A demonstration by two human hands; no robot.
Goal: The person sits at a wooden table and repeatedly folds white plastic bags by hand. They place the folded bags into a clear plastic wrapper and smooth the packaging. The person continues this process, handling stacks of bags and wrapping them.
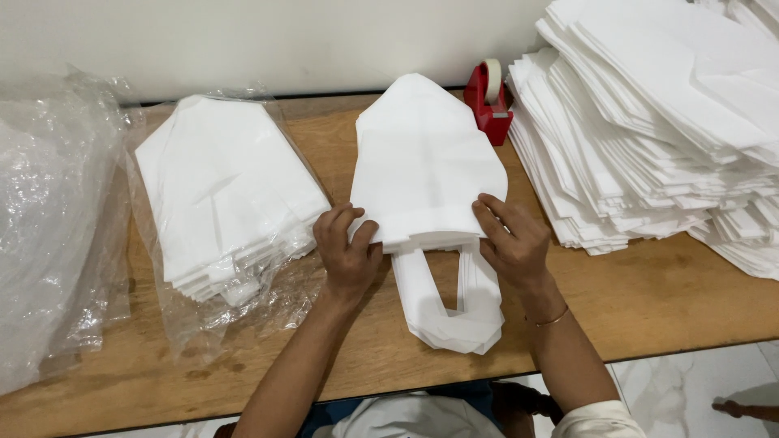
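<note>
A small stack of white folded bags (422,162) lies in the middle of the wooden table (649,300), its looped handles (450,312) pointing toward me. My left hand (347,247) grips the stack's near left corner, thumb on top. My right hand (511,239) presses flat on the near right corner, fingers spread over the edge. Both hands rest where the bag bodies meet the handles.
A clear plastic wrapper holds another stack of white bags (223,195) at the left. Crumpled clear plastic (49,219) fills the far left. A tall pile of white bags (657,122) stands at the right, with a red tape dispenser (489,101) behind.
</note>
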